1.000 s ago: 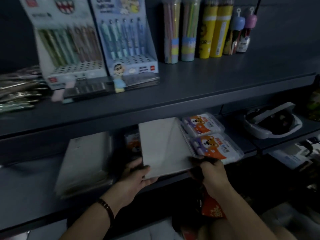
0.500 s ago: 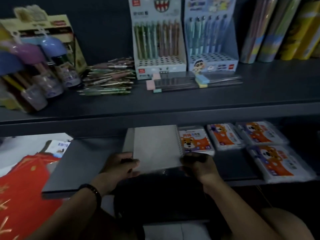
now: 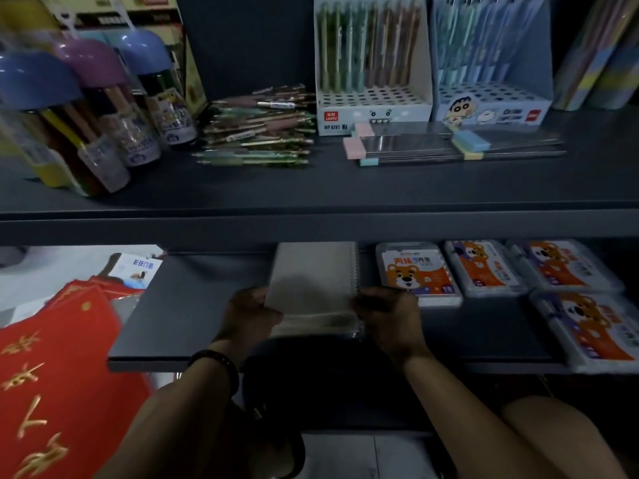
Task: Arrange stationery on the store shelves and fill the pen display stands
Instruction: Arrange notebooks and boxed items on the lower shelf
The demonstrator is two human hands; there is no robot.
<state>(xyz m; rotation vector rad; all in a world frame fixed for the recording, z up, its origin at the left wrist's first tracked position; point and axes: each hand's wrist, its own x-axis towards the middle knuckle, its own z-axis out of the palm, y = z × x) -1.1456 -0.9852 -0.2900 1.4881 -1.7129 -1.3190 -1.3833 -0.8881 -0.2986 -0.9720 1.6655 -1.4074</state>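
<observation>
A stack of grey spiral notebooks (image 3: pixel 313 274) lies flat on the lower shelf (image 3: pixel 193 305), spiral binding to the right. My left hand (image 3: pixel 250 312) grips its near left corner. My right hand (image 3: pixel 387 311) grips its near right corner. Right of the stack lie several orange bear-print packs (image 3: pixel 416 271). On the upper shelf (image 3: pixel 311 191) stand a white pen display stand (image 3: pixel 371 108) and a blue pen display stand (image 3: pixel 491 102), each with a back row of pens and empty holes in front. A heap of loose pens (image 3: pixel 259 129) lies left of them.
Flat clear pencil cases with pastel erasers (image 3: pixel 449 143) lie in front of the stands. Capsule-topped tubes (image 3: pixel 96 108) crowd the upper shelf's left end, and pencil tubes (image 3: pixel 601 50) stand far right. Red envelopes with gold characters (image 3: pixel 58 368) lie on the floor at lower left.
The view has shifted left and moved closer to the shelves. The notebook stack, tilted and lifted a second ago, now lies flat and square on the lower shelf with both hands at its near corners.
</observation>
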